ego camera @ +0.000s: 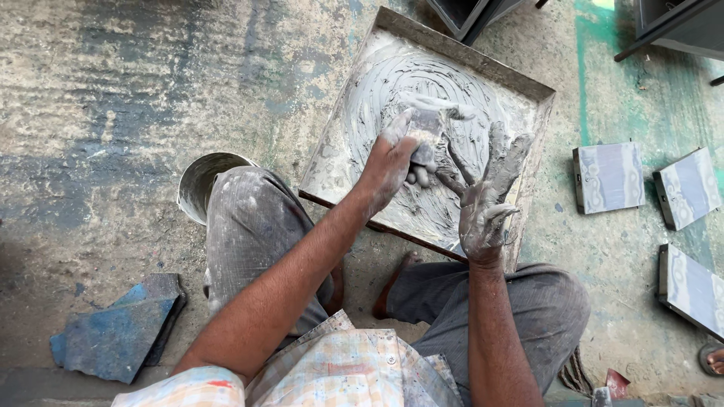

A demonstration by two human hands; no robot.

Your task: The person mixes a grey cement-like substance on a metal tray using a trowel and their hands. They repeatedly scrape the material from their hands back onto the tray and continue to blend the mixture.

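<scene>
A square metal tray [537,89] lies on the floor in front of me, smeared with wet grey cement in swirls. My left hand [392,162] grips a small cement-coated scraper [427,124] over the tray's middle. My right hand [486,196] is coated in grey cement, its fingers spread above the tray's near right part, holding nothing. I squat with both knees raised on either side.
A metal bowl [197,181] stands by my left knee. Three grey patterned tile moulds [608,177] [688,187] [690,290] lie on the floor at right. A broken blue slab [117,332] lies at lower left. Dark frames [464,13] stand beyond the tray.
</scene>
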